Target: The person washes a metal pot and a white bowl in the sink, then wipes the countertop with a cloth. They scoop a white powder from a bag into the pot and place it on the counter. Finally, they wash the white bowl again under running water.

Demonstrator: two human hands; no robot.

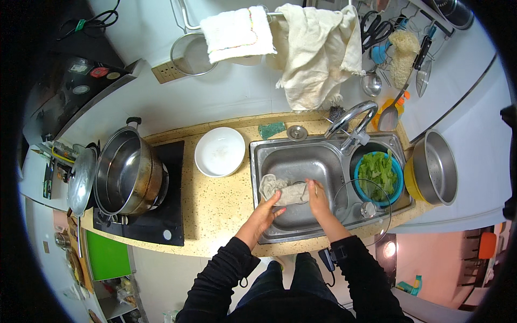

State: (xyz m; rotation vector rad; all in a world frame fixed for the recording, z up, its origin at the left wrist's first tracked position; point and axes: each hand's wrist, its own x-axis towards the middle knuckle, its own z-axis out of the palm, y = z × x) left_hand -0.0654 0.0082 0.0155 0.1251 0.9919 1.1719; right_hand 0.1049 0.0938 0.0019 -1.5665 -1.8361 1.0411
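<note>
A damp-looking beige cloth is bunched and partly twisted over the left basin of the stainless steel sink. My left hand grips it from the near left side, thumb lying along the fabric. At the cloth's right end, my right hand holds it, with the fingertips partly hidden. In the right basin, a blue basket contains leafy green lettuce. A clear glass lid with a knob rests across the sink's right side.
A chrome faucet arches over the sink. Left of it stand a white bowl and a large steel pot on a black cooktop. A steel basin sits at right. Above hang cloths and utensils; a green scouring pad lies behind.
</note>
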